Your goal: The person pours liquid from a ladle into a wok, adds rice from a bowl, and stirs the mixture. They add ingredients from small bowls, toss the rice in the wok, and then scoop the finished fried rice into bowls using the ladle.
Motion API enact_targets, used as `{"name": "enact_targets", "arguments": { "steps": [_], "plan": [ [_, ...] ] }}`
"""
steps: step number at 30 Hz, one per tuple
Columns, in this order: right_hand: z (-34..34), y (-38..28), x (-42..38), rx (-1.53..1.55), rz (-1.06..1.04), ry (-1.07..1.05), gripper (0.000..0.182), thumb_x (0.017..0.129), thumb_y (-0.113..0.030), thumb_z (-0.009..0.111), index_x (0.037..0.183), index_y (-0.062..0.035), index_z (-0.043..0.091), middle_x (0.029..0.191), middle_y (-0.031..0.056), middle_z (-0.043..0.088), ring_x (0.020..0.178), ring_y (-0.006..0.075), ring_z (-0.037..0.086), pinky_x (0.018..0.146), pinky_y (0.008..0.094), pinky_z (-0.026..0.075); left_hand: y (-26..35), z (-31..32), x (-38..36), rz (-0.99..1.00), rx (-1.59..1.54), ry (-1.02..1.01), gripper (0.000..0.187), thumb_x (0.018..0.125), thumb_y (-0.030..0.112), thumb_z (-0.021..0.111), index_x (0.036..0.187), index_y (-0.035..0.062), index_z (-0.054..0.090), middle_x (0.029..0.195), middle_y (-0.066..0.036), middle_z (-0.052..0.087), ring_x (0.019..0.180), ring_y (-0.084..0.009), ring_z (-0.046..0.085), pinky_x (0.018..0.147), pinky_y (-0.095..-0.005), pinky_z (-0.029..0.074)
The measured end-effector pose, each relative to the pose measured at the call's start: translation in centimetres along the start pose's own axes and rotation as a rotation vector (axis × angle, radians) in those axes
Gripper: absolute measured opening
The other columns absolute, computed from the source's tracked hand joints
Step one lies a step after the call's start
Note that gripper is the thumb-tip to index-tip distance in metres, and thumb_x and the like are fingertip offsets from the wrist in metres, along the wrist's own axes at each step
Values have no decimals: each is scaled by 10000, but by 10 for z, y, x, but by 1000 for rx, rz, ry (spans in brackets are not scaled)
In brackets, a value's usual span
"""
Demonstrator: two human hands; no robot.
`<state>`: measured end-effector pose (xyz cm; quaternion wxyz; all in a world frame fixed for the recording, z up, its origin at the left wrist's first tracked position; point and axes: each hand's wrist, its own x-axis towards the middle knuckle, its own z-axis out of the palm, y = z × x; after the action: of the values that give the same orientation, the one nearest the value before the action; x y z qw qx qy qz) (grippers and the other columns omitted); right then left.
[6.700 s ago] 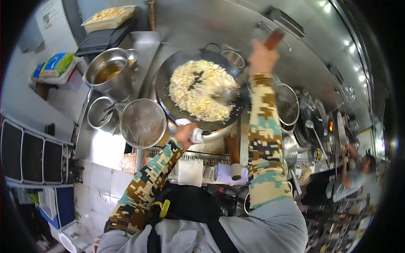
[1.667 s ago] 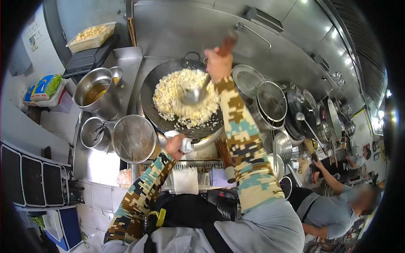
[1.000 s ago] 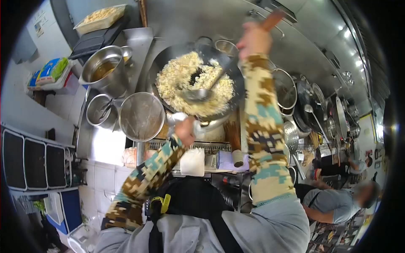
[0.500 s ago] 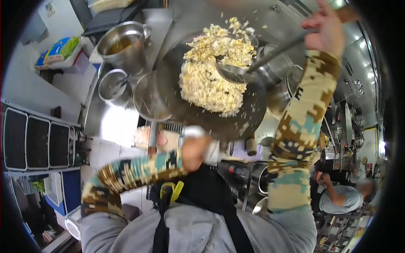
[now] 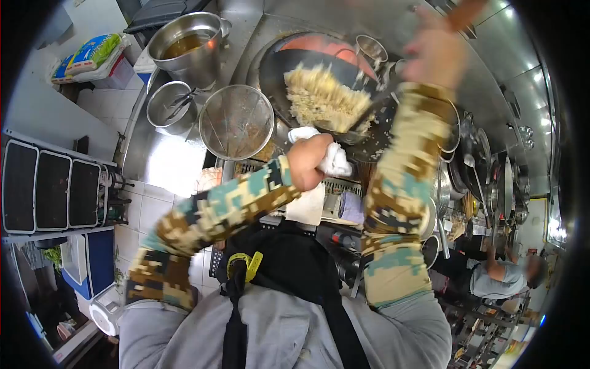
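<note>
My left hand is closed around a folded white cloth at the near edge of a dark wok. Whatever rim or handle lies under the cloth is hidden. Fried rice with yellow bits of egg is smeared by motion in the wok. My right hand, also blurred, is up at the right and closed on the wooden handle of a ladle. The ladle's bowl cannot be made out. A red-orange glow shows at the wok's far side.
A round mesh strainer rests left of the wok. Beyond it stand a small steel pot with tongs and a larger pot of brownish liquid. Loose rice grains lie right of the wok. Another person stands at far right.
My left hand has moved up and right with the cloth, and the wok has tilted and shifted away. The rice has bunched together. My right hand has moved left, lifting the ladle off the rice.
</note>
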<state>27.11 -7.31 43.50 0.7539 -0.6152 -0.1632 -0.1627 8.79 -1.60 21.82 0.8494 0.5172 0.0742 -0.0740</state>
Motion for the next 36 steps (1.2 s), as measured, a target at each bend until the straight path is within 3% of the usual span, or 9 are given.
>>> {"name": "enact_targets", "arguments": {
  "steps": [3, 8, 11, 13, 17, 20, 25, 34, 36],
  "plan": [
    [14, 41, 6, 43, -113, 103, 236, 775, -159, 709, 715, -63, 502, 511, -1, 426, 418, 132, 429, 458, 300, 405, -57, 9, 8, -212, -562, 396, 118, 877, 75, 491, 900, -29, 541, 848, -143, 603, 762, -281, 641, 573, -432, 566],
    [-33, 26, 54, -59, 193, -225, 208, 799, -160, 697, 720, -61, 532, 546, 4, 462, 428, 133, 435, 471, 271, 424, -6, 31, -37, -243, -195, 536, 236, 822, 59, 525, 965, -120, 583, 846, -192, 629, 713, -284, 665, 543, -428, 543],
    [-10, 20, 50, -115, 99, -372, 193, 827, -165, 673, 732, -55, 546, 546, -4, 461, 450, 127, 453, 479, 271, 425, -31, -14, 47, -224, -346, 496, 324, 767, 207, 613, 713, -112, 591, 638, -117, 585, 534, -223, 570, 458, -399, 435],
    [1, -39, 31, 80, -155, -87, 165, 848, -175, 652, 782, -43, 579, 583, 4, 481, 474, 111, 457, 494, 274, 434, -35, -28, 83, -114, -406, 406, 182, 862, 106, 520, 881, -64, 580, 778, -157, 638, 622, -268, 641, 551, -396, 547],
    [-41, -64, 33, -149, -428, -977, 234, 850, -133, 634, 1017, 28, 614, 796, 117, 624, 594, 148, 575, 541, 273, 465, -45, -31, 102, -140, -172, 549, 249, 850, 140, 555, 895, -102, 595, 777, -140, 643, 604, -251, 634, 551, -382, 528],
    [-23, -42, 19, -816, -582, -785, 293, 851, -75, 613, 1121, 38, 611, 844, 164, 659, 629, 174, 619, 549, 276, 469, -61, -36, 118, -221, 174, 692, 406, 732, 265, 616, 738, -140, 595, 681, -152, 615, 537, -209, 541, 504, -402, 424],
    [32, 50, 50, 120, -226, -298, 132, 831, -48, 612, 934, 29, 641, 610, 64, 551, 490, 149, 527, 451, 290, 416, -66, -40, 114, -108, -80, 605, 299, 782, 232, 661, 734, -61, 635, 680, -75, 609, 536, -160, 532, 458, -347, 417],
    [17, 108, 65, 117, -39, -362, 201, 802, -85, 670, 674, -77, 515, 487, -7, 419, 403, 135, 417, 439, 275, 376, -13, -21, 83, -195, 72, 577, 250, 819, 151, 601, 721, -78, 611, 673, -118, 615, 529, -174, 566, 443, -375, 435],
    [8, 112, 77, 139, 104, -327, 195, 811, -99, 665, 685, -74, 518, 481, -12, 389, 403, 135, 386, 440, 288, 371, -67, -38, 115, -73, -350, 454, 285, 808, 255, 618, 695, -5, 588, 624, -65, 560, 523, -194, 563, 448, -392, 449]
  ]
}}
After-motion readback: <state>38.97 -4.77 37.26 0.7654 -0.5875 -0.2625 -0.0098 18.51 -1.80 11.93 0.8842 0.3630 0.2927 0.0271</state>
